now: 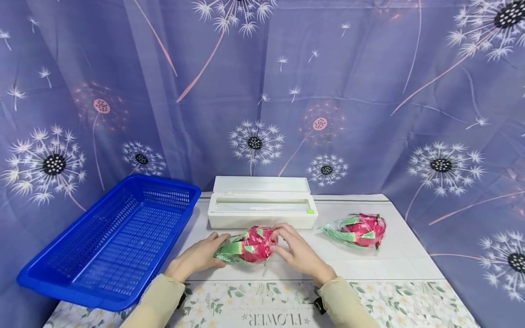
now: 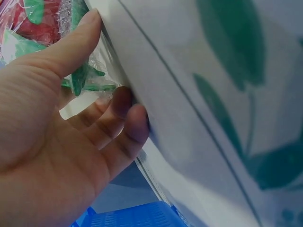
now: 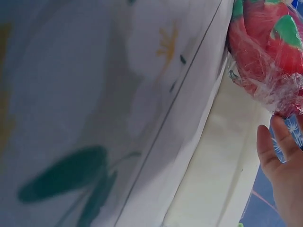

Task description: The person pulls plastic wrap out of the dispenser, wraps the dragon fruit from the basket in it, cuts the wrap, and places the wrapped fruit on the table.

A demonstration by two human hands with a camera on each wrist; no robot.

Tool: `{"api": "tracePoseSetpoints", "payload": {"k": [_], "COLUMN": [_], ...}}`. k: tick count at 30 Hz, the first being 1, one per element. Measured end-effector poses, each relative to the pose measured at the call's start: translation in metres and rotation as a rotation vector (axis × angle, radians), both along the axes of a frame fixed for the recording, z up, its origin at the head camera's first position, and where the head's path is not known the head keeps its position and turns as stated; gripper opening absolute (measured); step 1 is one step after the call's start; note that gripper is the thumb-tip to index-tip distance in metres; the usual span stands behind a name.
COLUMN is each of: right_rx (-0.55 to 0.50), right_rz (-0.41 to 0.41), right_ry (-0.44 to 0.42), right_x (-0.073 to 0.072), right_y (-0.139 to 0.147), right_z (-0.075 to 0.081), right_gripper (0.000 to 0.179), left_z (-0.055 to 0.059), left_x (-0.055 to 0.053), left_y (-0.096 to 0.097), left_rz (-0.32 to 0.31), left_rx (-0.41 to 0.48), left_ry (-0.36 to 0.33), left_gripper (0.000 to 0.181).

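Note:
A dragon fruit point(image 1: 257, 243) wrapped in clear plastic film lies on the table in front of the white film box, its green leaf tips pointing left. At the leafy end, my left hand point(image 1: 202, 255) holds it, the thumb on the near side of the tips and the fingers bent beyond them in the left wrist view. My right hand point(image 1: 297, 250) grips the round red end, thumb and fingers on the bunched film. In the right wrist view the film point(image 3: 279, 94) gathers in creases beside the right fingertips. Another film-wrapped dragon fruit point(image 1: 361, 230) lies farther right.
The white film box point(image 1: 262, 221) stands at the back with its lid point(image 1: 261, 185) raised, a film roll inside and a green slider at its right. A large blue plastic basket point(image 1: 110, 255) sits at the left. A patterned curtain hangs behind the floral-edged tablecloth point(image 1: 410, 269).

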State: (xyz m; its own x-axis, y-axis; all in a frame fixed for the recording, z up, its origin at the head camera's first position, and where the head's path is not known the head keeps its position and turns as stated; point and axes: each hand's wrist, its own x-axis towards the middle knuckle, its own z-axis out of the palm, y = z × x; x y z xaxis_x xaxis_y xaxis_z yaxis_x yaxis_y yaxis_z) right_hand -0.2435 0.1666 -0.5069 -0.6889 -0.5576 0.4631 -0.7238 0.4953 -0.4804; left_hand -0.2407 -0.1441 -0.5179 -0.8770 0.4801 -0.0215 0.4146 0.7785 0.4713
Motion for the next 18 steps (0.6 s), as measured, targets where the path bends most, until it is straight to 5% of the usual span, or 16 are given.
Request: {"api": "tracePoseSetpoints", "payload": {"k": [5, 14, 18], "right_rx": [-0.002, -0.241, -0.314], "right_rz": [0.032, 0.027, -0.021], "right_ry": [0.024, -0.28, -0.441], "right_x": [-0.003, -0.011, -0.007], "right_y": [0.002, -0.006, -0.016], "right_z": [-0.001, 0.001, 0.016], "right_gripper": [0.011, 0.008, 0.018], "left_z": [0.0, -0.001, -0.003], "left_x": [0.0, -0.002, -0.003], "left_y": [0.0, -0.001, -0.002], "left_rz": [-0.004, -0.008, -0.008], "left_rx": [0.009, 0.019, 0.012], "left_ry": [0.004, 0.004, 0.011], "left_gripper": [0.076, 0.077, 0.077]}}
